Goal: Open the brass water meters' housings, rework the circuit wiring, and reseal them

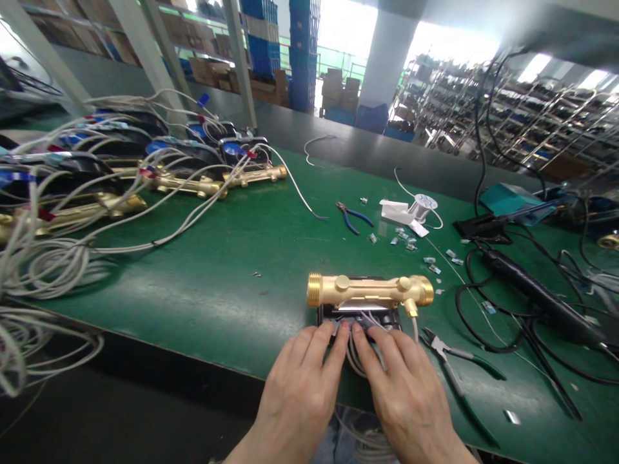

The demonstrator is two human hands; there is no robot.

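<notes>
A brass pipe body with threaded ends [370, 291], like an ultrasonic water meter's, lies crosswise at the bench's near edge. Attached on its near side is a black housing [393, 318] with thin grey wires [370, 318] inside. My left hand [300, 380] is closed over the housing's near edge, fingertips pressing down at its left and middle. Beside it, my right hand [406, 386] grips the same edge farther right, its index fingertip close to the left one. Both thumbs are hidden. Grey cable [354, 357] runs down between the hands.
Green-handled cutters [459, 364] lie right of my right hand, near a black corded tool [536, 290]. Blue-handled cutters [353, 216], a white spool [423, 205] and small scraps [403, 237] sit farther back. Several brass meters [193, 183] with coiled cables [53, 267] crowd the left.
</notes>
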